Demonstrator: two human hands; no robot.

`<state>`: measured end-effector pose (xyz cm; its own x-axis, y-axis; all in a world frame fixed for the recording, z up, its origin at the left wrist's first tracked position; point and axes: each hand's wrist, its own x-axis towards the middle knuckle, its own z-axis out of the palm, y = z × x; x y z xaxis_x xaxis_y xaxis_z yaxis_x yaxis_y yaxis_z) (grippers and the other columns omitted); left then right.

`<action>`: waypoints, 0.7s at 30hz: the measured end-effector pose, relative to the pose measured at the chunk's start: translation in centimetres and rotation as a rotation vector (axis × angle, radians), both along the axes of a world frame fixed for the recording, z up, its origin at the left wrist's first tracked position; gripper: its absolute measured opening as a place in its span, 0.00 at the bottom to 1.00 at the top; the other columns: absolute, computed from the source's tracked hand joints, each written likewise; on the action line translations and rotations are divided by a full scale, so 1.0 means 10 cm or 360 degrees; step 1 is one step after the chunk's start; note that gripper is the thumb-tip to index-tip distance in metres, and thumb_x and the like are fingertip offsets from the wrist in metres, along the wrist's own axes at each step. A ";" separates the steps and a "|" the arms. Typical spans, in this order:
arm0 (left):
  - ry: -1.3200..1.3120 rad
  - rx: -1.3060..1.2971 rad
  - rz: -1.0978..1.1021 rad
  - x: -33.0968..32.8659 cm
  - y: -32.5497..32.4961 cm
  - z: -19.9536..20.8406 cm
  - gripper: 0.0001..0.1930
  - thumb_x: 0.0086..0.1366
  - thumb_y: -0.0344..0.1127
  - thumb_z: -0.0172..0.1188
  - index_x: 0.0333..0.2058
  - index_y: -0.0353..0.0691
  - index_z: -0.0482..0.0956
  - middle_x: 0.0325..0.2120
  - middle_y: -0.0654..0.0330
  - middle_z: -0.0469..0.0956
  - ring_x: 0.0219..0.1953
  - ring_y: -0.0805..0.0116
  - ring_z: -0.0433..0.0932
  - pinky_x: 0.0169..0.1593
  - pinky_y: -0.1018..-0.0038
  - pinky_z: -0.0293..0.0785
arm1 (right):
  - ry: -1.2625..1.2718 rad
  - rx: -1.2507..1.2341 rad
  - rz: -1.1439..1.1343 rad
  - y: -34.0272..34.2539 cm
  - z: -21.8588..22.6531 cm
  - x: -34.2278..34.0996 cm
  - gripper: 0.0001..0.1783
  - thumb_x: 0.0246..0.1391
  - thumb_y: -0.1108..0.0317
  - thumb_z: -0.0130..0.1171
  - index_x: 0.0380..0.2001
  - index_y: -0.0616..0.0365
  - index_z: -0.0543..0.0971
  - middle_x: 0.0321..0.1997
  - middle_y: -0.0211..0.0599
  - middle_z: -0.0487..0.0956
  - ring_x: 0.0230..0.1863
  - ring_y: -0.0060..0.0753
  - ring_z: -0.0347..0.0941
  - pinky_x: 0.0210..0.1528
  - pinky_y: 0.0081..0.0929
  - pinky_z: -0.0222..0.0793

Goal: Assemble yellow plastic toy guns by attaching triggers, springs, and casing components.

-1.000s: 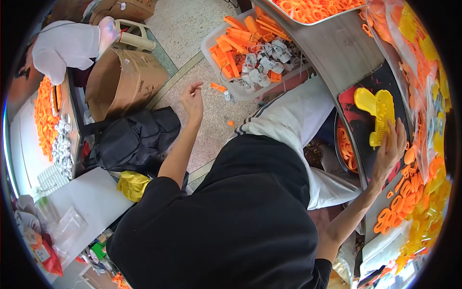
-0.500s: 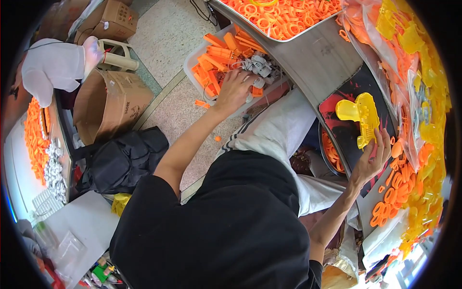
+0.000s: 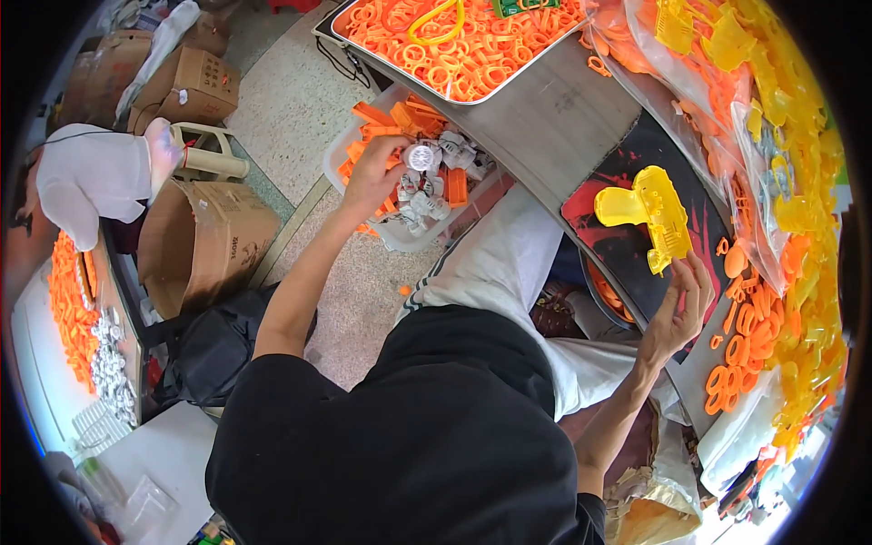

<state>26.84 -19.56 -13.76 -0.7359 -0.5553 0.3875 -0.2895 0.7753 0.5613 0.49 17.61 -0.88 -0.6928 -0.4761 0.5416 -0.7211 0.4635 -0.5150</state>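
My left hand point(image 3: 375, 175) is over a translucent plastic bin point(image 3: 400, 238), its fingers closed on a white part with a round clear lens point(image 3: 421, 158). Beneath it in the bin lie several orange plastic pieces point(image 3: 372, 116) and white-and-grey parts point(image 3: 423, 202). At the right, the fingertips of my right hand point(image 3: 681, 307) grip the lower end of a yellow plastic toy gun shell half point(image 3: 656, 216). The shell rests on a black-and-red mat point(image 3: 598, 229), its hollow ribbed side showing.
A tray of orange rings point(image 3: 472, 98) stands at the table's far end. Loose orange rings point(image 3: 740, 350) and a heap of yellow shells point(image 3: 804, 318) lie along the right. An open cardboard box point(image 3: 213, 241) and a black bag point(image 3: 213, 354) stand on the left.
My left hand has come up out of the bin's parts, bringing the white lens part with it. My right hand stays at the yellow shell. The whole view has shifted slightly.
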 end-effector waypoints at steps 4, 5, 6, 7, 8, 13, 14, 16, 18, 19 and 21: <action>0.0479 0.0731 0.0164 0.10 0.03 0.14 0.16 0.70 0.25 0.60 0.54 0.36 0.71 0.52 0.56 0.76 0.58 0.64 0.77 0.60 0.65 0.80 | 0.0014 -0.0028 0.0064 -0.04 0.02 0.06 0.09 0.61 0.80 0.59 0.43 0.60 0.85 0.54 0.40 0.82 0.59 0.41 0.74 0.62 0.37 0.68; 0.0884 0.1099 0.0156 0.08 0.05 0.24 0.16 0.72 0.26 0.57 0.57 0.37 0.69 0.55 0.55 0.75 0.58 0.62 0.77 0.61 0.62 0.79 | 0.0007 -0.0029 0.0057 -0.04 0.02 0.07 0.09 0.61 0.80 0.59 0.43 0.60 0.85 0.54 0.40 0.82 0.59 0.41 0.74 0.62 0.37 0.68; 0.1290 0.1465 0.0147 0.07 0.05 0.34 0.17 0.74 0.27 0.54 0.59 0.38 0.67 0.57 0.54 0.73 0.58 0.60 0.77 0.62 0.59 0.79 | -0.0005 -0.0049 0.0052 -0.04 0.01 0.08 0.10 0.61 0.81 0.59 0.42 0.61 0.84 0.53 0.41 0.82 0.58 0.43 0.74 0.62 0.37 0.69; 0.1375 0.1611 0.0171 0.08 0.03 0.44 0.16 0.78 0.30 0.49 0.61 0.40 0.64 0.59 0.51 0.73 0.61 0.55 0.76 0.62 0.56 0.78 | -0.0018 -0.0073 0.0054 -0.06 0.01 0.09 0.10 0.60 0.82 0.59 0.42 0.61 0.84 0.51 0.41 0.83 0.56 0.44 0.75 0.61 0.38 0.69; 0.1389 0.1607 0.0153 0.07 0.05 0.61 0.16 0.78 0.30 0.49 0.61 0.40 0.64 0.59 0.51 0.73 0.61 0.55 0.76 0.62 0.56 0.78 | 0.0001 -0.0082 0.0050 -0.07 0.06 0.14 0.10 0.60 0.82 0.59 0.42 0.61 0.84 0.51 0.41 0.83 0.56 0.44 0.75 0.61 0.38 0.69; 0.1200 0.1806 0.0074 0.13 0.21 1.00 0.17 0.79 0.34 0.48 0.62 0.39 0.63 0.62 0.48 0.70 0.66 0.50 0.71 0.64 0.52 0.76 | 0.0062 -0.0174 0.0728 -0.46 0.14 0.59 0.16 0.49 0.85 0.61 0.42 0.61 0.84 0.45 0.41 0.83 0.47 0.45 0.78 0.53 0.36 0.73; 0.1062 0.1770 0.0112 0.11 0.23 1.02 0.18 0.79 0.34 0.48 0.62 0.38 0.63 0.64 0.47 0.69 0.67 0.49 0.70 0.65 0.52 0.75 | -0.0009 -0.0099 0.0952 -0.55 0.10 0.69 0.17 0.50 0.87 0.60 0.43 0.62 0.83 0.44 0.42 0.83 0.47 0.44 0.79 0.53 0.35 0.73; 0.1029 0.1731 0.0095 0.10 0.30 1.13 0.19 0.79 0.34 0.47 0.64 0.36 0.62 0.65 0.47 0.69 0.67 0.49 0.69 0.65 0.50 0.74 | -0.0369 0.0021 0.1128 -0.73 0.02 0.84 0.17 0.51 0.86 0.61 0.44 0.61 0.83 0.43 0.43 0.83 0.45 0.46 0.79 0.50 0.36 0.73; 0.1233 0.1990 -0.0133 0.10 0.37 1.26 0.21 0.77 0.34 0.49 0.65 0.36 0.62 0.65 0.47 0.68 0.68 0.50 0.68 0.64 0.51 0.75 | -0.0513 0.0016 0.1172 -0.81 -0.02 0.93 0.16 0.53 0.85 0.61 0.45 0.61 0.83 0.43 0.44 0.83 0.44 0.46 0.79 0.49 0.36 0.74; 0.1235 0.1976 -0.0145 0.11 0.37 1.28 0.21 0.77 0.34 0.49 0.65 0.36 0.62 0.65 0.47 0.68 0.68 0.50 0.68 0.64 0.51 0.75 | -0.0656 0.0019 0.1217 -0.85 -0.02 0.95 0.16 0.54 0.84 0.62 0.46 0.60 0.83 0.43 0.45 0.83 0.44 0.47 0.79 0.48 0.36 0.74; 0.1276 0.2166 -0.0446 0.14 0.37 1.31 0.22 0.75 0.32 0.53 0.65 0.36 0.65 0.68 0.47 0.66 0.69 0.50 0.68 0.64 0.51 0.75 | -0.0670 -0.0070 0.1236 -0.96 0.07 0.97 0.16 0.55 0.84 0.62 0.46 0.60 0.83 0.43 0.45 0.83 0.44 0.47 0.80 0.48 0.36 0.74</action>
<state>28.22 -15.89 -0.70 -0.7289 -0.6821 0.0588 0.4637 -0.4287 0.7754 10.23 8.06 -0.17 -0.3285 -0.8799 0.3433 -0.5705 -0.1048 -0.8146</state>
